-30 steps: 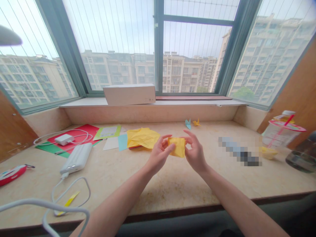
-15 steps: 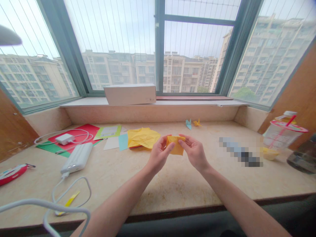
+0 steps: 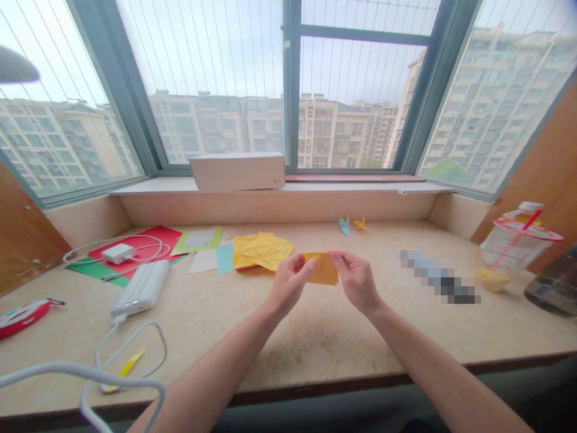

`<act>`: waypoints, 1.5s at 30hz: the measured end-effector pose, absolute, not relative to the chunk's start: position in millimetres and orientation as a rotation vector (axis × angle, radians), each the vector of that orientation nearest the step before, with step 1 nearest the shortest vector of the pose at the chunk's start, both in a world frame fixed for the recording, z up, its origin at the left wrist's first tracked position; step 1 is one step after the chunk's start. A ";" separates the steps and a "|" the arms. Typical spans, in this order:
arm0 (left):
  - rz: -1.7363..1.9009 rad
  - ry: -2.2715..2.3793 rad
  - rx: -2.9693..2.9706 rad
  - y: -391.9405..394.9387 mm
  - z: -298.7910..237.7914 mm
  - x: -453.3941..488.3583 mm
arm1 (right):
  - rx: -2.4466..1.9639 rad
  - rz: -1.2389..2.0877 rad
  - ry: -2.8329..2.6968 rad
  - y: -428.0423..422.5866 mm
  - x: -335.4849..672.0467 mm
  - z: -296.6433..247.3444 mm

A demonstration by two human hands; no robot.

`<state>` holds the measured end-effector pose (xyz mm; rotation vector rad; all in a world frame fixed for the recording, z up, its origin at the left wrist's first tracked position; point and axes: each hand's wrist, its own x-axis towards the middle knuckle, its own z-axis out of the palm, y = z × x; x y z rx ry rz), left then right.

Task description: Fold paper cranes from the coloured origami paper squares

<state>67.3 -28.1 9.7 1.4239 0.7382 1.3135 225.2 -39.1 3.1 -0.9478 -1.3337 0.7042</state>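
A small folded piece of yellow-orange paper point(image 3: 323, 269) is held above the stone counter point(image 3: 315, 337) between both hands. My left hand point(image 3: 288, 284) pinches its left edge with thumb and fingers closed. My right hand point(image 3: 356, 278) pinches its upper right edge the same way. Just behind and to the left lies a crumpled yellow sheet point(image 3: 261, 249) on the counter.
Coloured paper sheets point(image 3: 153, 240), a white charger with cable point(image 3: 118, 252) and a white power bank point(image 3: 140, 288) lie at the left. Two small paper cranes point(image 3: 351, 225) stand at the back. A lidded cup with straw point(image 3: 514, 240) stands far right. A white box point(image 3: 237, 172) rests on the sill.
The folded paper has turned from upright to tilted and flatter. My right hand's fingers, spread a second ago, have closed on its upper edge. Both hands stayed nearly in place.
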 end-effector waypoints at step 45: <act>1.412 0.791 1.326 -20.0 7.1 64.6 | -0.909 0.622 -1.402 -28.8 230.3 -3.7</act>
